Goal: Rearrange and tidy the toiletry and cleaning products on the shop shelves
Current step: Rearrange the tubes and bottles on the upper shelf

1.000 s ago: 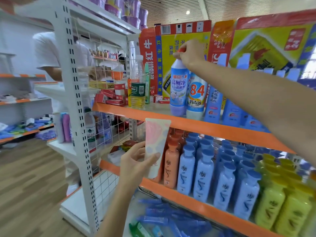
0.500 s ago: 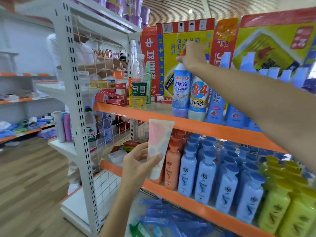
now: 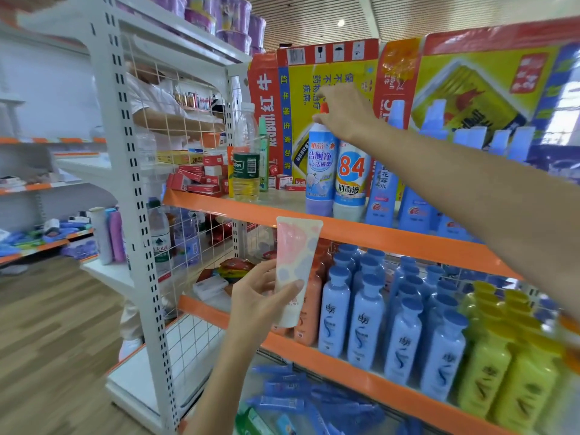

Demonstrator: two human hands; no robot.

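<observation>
My right hand (image 3: 343,113) grips the red cap of a blue toilet cleaner bottle (image 3: 320,174), which stands upright on the upper orange-edged shelf (image 3: 282,215). A white "84" disinfectant bottle (image 3: 351,178) touches its right side. My left hand (image 3: 259,304) holds a pink and white tube (image 3: 296,265) upright in front of the middle shelf. Behind the tube stand orange bottles (image 3: 309,312), then rows of blue shampoo bottles (image 3: 365,321) and yellow-green bottles (image 3: 502,365) to the right.
A clear drink bottle (image 3: 247,161) and small red boxes (image 3: 201,180) sit at the upper shelf's left end. Large red and yellow cartons (image 3: 326,89) stand behind. Blue packets (image 3: 298,394) lie on the bottom shelf. A person in white (image 3: 150,102) works behind the wire-backed rack.
My right hand stays on the toilet cleaner's cap and the bottle now stands a little straighter beside the "84" bottle. My left hand holds the tube in the same place.
</observation>
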